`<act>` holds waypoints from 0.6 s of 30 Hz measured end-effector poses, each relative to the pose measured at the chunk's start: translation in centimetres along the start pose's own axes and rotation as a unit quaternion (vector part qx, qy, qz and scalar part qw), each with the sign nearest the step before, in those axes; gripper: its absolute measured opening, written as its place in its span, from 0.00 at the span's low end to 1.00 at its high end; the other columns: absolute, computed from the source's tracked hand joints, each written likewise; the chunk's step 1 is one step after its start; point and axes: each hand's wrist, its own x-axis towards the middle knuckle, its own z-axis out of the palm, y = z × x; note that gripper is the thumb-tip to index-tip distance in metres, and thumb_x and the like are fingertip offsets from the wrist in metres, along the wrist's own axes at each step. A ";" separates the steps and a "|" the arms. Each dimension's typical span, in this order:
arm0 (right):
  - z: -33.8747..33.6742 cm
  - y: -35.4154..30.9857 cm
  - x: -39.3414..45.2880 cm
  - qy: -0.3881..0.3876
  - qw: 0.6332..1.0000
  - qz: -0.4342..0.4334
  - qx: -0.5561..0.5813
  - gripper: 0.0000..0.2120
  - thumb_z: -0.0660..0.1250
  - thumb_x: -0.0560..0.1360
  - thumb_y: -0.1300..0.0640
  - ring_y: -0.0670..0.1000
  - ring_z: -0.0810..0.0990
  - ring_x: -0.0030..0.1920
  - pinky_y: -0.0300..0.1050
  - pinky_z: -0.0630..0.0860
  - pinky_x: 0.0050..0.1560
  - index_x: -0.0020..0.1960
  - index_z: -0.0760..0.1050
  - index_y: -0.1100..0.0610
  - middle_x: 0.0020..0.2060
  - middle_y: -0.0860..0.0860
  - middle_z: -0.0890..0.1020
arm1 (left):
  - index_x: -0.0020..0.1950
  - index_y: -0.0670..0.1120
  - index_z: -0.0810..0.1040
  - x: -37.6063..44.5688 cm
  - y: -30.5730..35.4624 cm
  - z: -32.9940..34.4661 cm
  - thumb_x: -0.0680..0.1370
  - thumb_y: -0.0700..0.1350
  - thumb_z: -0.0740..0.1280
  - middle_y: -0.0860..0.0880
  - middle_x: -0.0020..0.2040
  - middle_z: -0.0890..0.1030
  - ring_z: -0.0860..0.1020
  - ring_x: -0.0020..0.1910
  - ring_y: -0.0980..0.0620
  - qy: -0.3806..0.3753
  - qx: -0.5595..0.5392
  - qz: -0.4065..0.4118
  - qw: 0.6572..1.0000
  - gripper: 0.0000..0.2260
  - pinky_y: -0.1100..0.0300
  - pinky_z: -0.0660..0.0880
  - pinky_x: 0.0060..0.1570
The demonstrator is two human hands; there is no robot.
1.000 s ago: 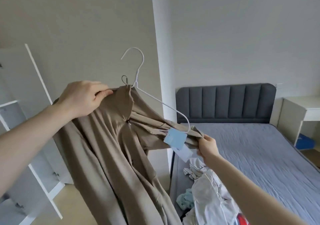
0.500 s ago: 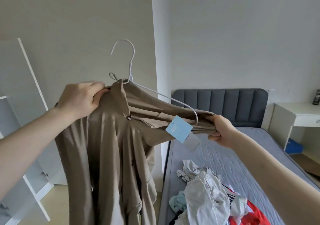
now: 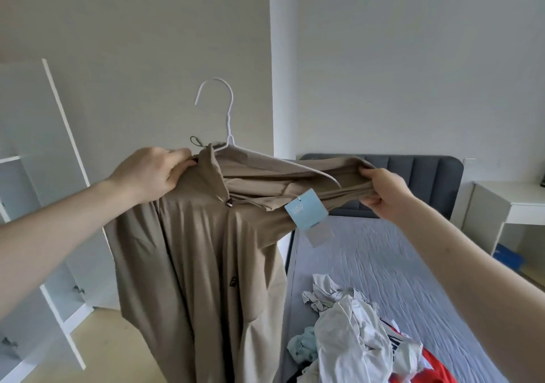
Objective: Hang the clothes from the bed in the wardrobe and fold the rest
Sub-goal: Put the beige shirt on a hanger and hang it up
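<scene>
A long tan garment (image 3: pixel 203 253) hangs in the air in front of me on a white wire hanger (image 3: pixel 227 123), whose hook sticks up above the collar. My left hand (image 3: pixel 150 173) grips the garment's left shoulder by the collar. My right hand (image 3: pixel 383 191) grips the bunched right shoulder, stretched out sideways over the hanger's arm. A light blue tag (image 3: pixel 306 211) dangles below that shoulder. A heap of clothes (image 3: pixel 354 344), white, teal, striped and red, lies on the near part of the bed (image 3: pixel 392 264).
The open white wardrobe (image 3: pixel 32 205) with shelves stands at the left, its door edge slanting toward me. A grey padded headboard (image 3: pixel 424 173) backs the bed. A white desk (image 3: pixel 510 205) stands at the right, a blue thing under it. Pale wooden floor lies below.
My right hand has risen and pulled the garment's right shoulder outward to the right along the hanger arm. The hanger arm now sits mostly inside the cloth. The view has shifted right.
</scene>
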 end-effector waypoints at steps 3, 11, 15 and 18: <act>0.7 -1.6 0.8 0.014 0.999 -0.024 -0.033 0.12 0.68 0.81 0.62 0.46 0.62 0.24 0.35 0.56 0.22 0.41 0.69 0.56 0.27 0.49 0.68 | 0.41 0.43 0.74 0.0 0.4 0.0 0.83 0.56 0.55 0.40 0.29 0.78 0.77 0.28 0.35 -0.040 -0.022 -0.014 0.999 0.20 0.50 0.72 0.27; 0.7 -2.8 2.3 0.017 0.992 -0.018 -0.123 0.15 0.68 0.82 0.61 0.45 0.64 0.20 0.35 0.60 0.19 0.38 0.69 0.56 0.29 0.51 0.67 | 0.48 0.43 0.79 0.1 1.8 -1.5 0.84 0.58 0.53 0.39 0.35 0.82 0.80 0.34 0.35 -0.076 -0.058 -0.012 0.995 0.23 0.49 0.75 0.33; 2.4 -2.4 0.3 -0.033 0.995 -0.015 -0.090 0.11 0.73 0.79 0.59 0.49 0.85 0.33 0.38 0.81 0.30 0.61 0.78 0.61 0.45 0.55 0.84 | 0.43 0.46 0.79 1.1 3.6 -1.4 0.84 0.45 0.63 0.45 0.36 0.83 0.80 0.40 0.35 -0.077 -0.100 -0.069 0.990 0.12 0.53 0.69 0.37; 3.4 -0.2 -2.8 -0.033 0.984 -0.075 -0.156 0.38 0.76 0.77 0.56 0.52 0.83 0.57 0.44 0.82 0.46 0.81 0.60 0.54 0.69 0.57 0.76 | 0.34 0.47 0.68 1.7 4.2 -1.3 0.83 0.43 0.65 0.51 0.26 0.71 0.69 0.29 0.41 -0.104 -0.110 -0.123 0.981 0.17 0.51 0.62 0.33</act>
